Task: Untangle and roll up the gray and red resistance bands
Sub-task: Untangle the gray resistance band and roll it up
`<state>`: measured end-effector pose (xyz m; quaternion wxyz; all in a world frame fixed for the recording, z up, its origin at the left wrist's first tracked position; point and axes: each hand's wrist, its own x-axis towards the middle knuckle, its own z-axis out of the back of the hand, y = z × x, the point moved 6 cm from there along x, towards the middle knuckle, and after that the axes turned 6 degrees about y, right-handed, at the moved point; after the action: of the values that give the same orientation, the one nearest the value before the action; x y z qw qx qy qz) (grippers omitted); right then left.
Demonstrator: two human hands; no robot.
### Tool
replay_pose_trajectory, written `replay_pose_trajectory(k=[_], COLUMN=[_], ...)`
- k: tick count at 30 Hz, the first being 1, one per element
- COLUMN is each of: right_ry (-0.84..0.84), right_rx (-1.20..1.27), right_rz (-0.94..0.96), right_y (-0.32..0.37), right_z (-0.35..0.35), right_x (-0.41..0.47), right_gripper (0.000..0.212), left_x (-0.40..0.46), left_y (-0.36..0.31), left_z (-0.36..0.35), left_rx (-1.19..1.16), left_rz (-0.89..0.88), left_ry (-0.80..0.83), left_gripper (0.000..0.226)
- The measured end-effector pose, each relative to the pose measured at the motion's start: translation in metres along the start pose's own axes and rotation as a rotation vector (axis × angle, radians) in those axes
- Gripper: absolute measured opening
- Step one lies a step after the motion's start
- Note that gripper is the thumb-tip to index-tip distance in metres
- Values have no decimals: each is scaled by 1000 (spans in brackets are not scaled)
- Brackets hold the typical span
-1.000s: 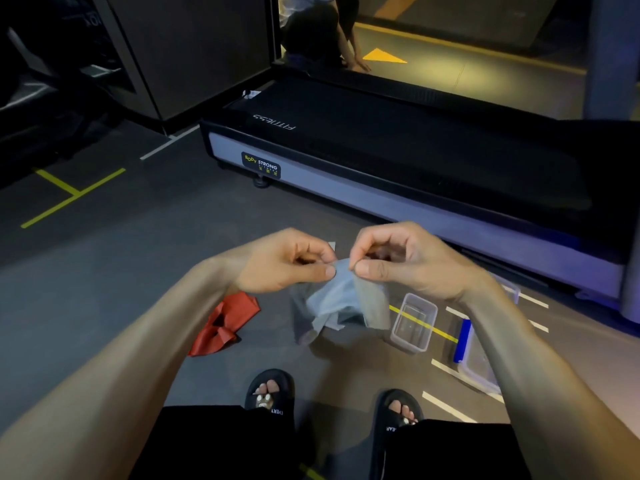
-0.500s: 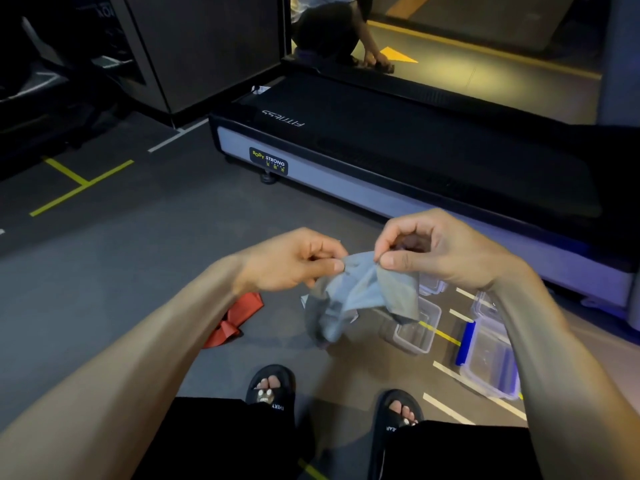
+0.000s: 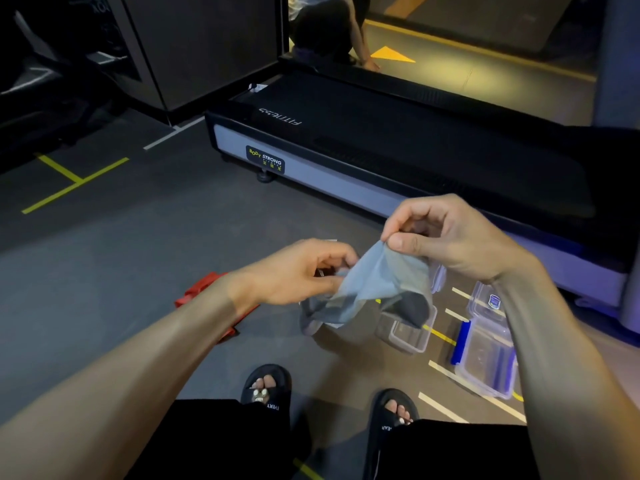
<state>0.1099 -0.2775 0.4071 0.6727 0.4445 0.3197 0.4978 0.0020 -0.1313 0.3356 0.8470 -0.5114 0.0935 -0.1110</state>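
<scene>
You are pinching the gray band (image 3: 372, 292) in mid-air with both your left hand (image 3: 298, 271) and right hand (image 3: 446, 237); pulling apart may be tightening its twist, while the red band (image 3: 197, 292) is lying on the floor.

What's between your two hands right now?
In the head view, only the gray band spans the gap: the left hand pinches its lower edge, the right hand pinches its top corner, and the rest hangs bunched below.
</scene>
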Motion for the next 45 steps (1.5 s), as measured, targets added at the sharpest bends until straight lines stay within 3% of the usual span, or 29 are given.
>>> replay_pose_trajectory(k=[8,14,17,21,31,35,38,45], right_ry=[-40,-18,2,-28,-4,34,4,-102], right_rx=[7,37,48,27,9,20,41,-15], right_rz=[-19,9,23,14,0,11,12,-32], right_y=[-7,-1,3,1,0,2,0,-12], right_z=[8,2,-3,3,-2,-11,-8,6], right_x=[-7,-8,-5,-6,-4,-1,-2,-3], right_gripper=[15,13,12,11,15,14,11,8], left_x=[-3,1,4,3,6,12,11,10], left_y=[1,-1,-1,-1,8,15,17,20], left_z=[1,-2,-5,-5,-19,-21,-18,-18], left_rx=[-173,-213,-201,-254,-305,-61,-126,-315], left_rz=[-30,-45,-41,-51,-7,9,-34,-79], left_ry=[-1,-89,-129,-132,50,-69,-178,-142], left_gripper=[29,5,18,5,39,40,39,65])
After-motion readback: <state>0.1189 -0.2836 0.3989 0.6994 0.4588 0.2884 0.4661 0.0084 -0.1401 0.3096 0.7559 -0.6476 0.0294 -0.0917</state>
